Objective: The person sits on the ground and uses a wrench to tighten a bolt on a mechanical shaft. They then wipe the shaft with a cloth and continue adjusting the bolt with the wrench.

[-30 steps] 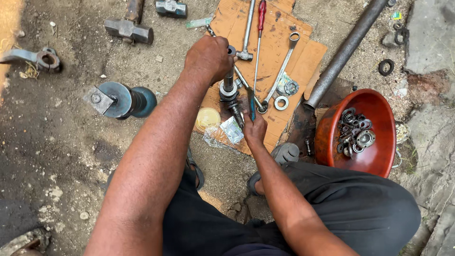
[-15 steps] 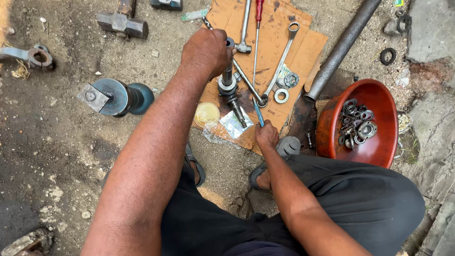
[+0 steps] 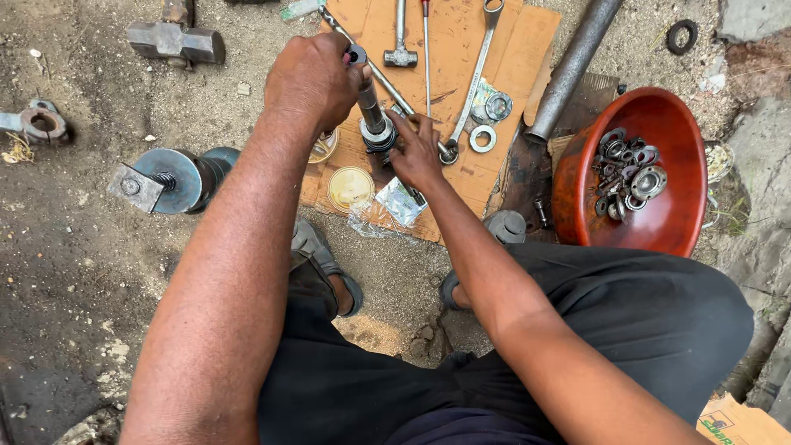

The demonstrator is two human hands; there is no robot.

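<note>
1. The top of an upright metal shaft (image 3: 368, 103) is gripped by the left hand (image 3: 313, 78), clenched around it.
2. The shaft's ringed collar (image 3: 379, 133) is touched by the fingers of the right hand (image 3: 416, 152), pressed against it at 3 o'clock; a full grasp cannot be told.
3. The shaft is stood on a sheet of cardboard (image 3: 527, 49) on the ground.
4. At 3 o'clock of the shaft, a red bowl (image 3: 684, 214) of bearings is seen; at 9 o'clock, a flanged part (image 3: 169, 180); at 10 o'clock, a hammer (image 3: 175, 37).
</note>
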